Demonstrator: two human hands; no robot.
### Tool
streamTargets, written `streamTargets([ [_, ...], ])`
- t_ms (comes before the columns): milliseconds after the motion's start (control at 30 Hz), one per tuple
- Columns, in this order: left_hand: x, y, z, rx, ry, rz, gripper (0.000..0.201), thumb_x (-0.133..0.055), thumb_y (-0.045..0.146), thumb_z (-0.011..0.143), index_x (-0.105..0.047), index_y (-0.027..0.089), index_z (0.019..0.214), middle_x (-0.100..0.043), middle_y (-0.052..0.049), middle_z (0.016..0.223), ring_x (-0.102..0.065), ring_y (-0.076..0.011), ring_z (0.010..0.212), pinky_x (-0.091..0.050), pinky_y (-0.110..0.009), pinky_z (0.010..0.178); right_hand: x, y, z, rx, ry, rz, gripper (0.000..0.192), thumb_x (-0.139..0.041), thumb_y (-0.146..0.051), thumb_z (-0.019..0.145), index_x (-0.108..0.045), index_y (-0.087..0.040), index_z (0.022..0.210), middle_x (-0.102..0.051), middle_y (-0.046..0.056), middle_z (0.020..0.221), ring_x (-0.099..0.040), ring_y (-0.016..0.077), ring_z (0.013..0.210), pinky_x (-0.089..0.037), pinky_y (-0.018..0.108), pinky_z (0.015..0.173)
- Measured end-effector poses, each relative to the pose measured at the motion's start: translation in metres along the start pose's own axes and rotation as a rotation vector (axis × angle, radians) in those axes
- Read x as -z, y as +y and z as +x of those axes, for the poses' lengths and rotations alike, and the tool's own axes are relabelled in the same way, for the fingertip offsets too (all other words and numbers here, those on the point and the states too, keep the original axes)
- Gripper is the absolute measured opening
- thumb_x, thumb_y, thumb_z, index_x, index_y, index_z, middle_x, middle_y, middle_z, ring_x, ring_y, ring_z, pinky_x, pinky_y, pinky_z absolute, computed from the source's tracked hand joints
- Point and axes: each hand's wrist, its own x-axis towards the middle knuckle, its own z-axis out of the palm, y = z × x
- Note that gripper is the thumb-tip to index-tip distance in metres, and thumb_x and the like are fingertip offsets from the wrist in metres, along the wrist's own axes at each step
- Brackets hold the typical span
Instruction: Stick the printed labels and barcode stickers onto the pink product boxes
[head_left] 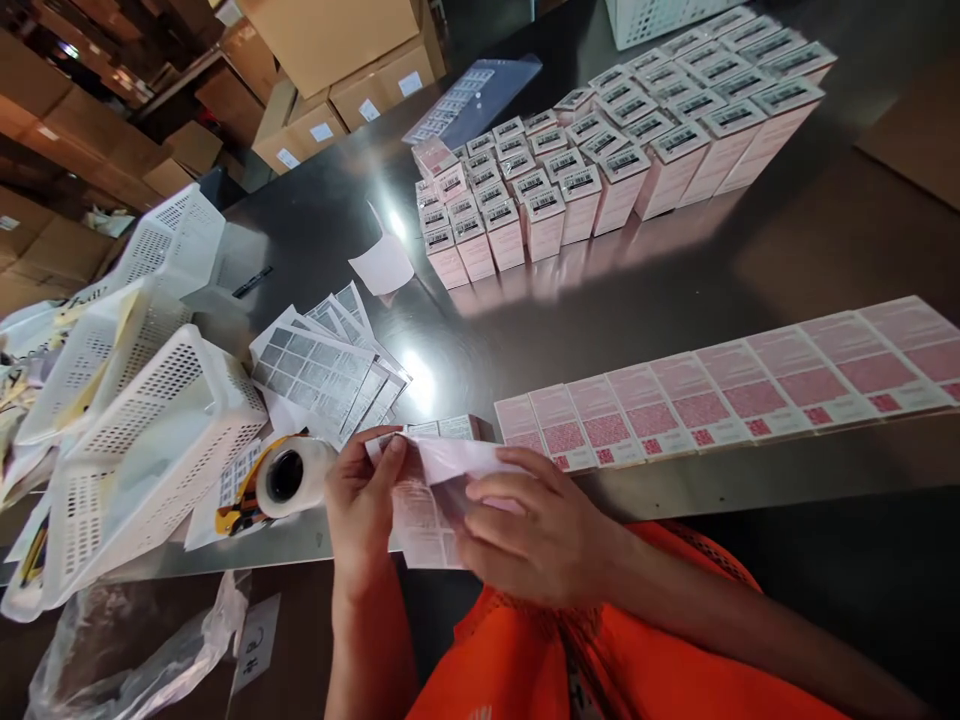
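Both the left hand [362, 497] and the right hand [536, 535] pinch a flat, thin pink carton [442, 490], apparently unfolded, at the near edge of the glossy steel table [675, 260]. A tape roll [289, 477] and perforated white plastic baskets [142, 420] lie just left; a row of flattened pink cartons [735, 385] stretches right.

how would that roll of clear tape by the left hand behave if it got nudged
The tape roll lies on its side near the table's front edge, so a nudge would probably set it rolling on the smooth, shiny surface. It looks small with a hollow core, so likely light. The label sheets and white basket beside it might stop it.
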Motion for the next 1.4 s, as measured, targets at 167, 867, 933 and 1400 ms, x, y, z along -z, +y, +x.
streamTargets([
  [167,0.031,-0.004,0.031,0.083,0.019,-0.077,0.024,-0.076,0.033,0.067,-0.070,0.017,0.084,-0.062,0.004,0.060,-0.053,-0.0088,0.053,-0.042,-0.020,0.051,0.025,-0.012,0.005,-0.036,0.079,0.324,0.010,-0.067,-0.016,0.085,-0.069,-0.024,0.079,-0.068,-0.007,0.077,-0.065,0.0152,0.098,-0.044,0.036,0.114],
  [867,-0.044,0.025,-0.020,0.051,-0.721,0.280,0.062,-0.058,0.047,0.091,-0.043,0.023,0.146,-0.066,0.004,0.073,-0.056,-0.0097,0.050,-0.039,-0.021,0.050,0.045,0.090,0.018,-0.749,-0.197,0.709,0.021,-0.071,-0.015,0.081,-0.073,-0.022,0.101,-0.065,0.003,0.098,-0.066,0.0151,0.089,-0.057,0.026,0.072],
  [933,-0.047,0.024,-0.020,0.005,-0.701,0.315,0.056,-0.057,0.047,0.091,-0.048,0.024,0.142,-0.066,0.005,0.075,-0.052,-0.0082,0.047,-0.036,-0.021,0.047,0.047,0.089,0.017,-0.748,-0.206,0.716,0.020,-0.071,-0.016,0.082,-0.073,-0.022,0.102,-0.065,0.003,0.099,-0.066,0.0156,0.090,-0.058,0.026,0.072],
  [1400,-0.058,0.034,-0.027,0.100,-0.653,0.464,0.034,-0.053,0.046,0.090,-0.061,0.020,0.068,-0.062,0.003,0.057,-0.051,-0.0132,0.054,-0.034,-0.026,0.055,0.034,0.080,0.004,-0.734,-0.058,0.350,0.014,-0.064,-0.015,0.089,-0.074,-0.023,0.095,-0.069,0.008,0.121,-0.071,0.0208,0.096,-0.062,0.037,0.083],
])
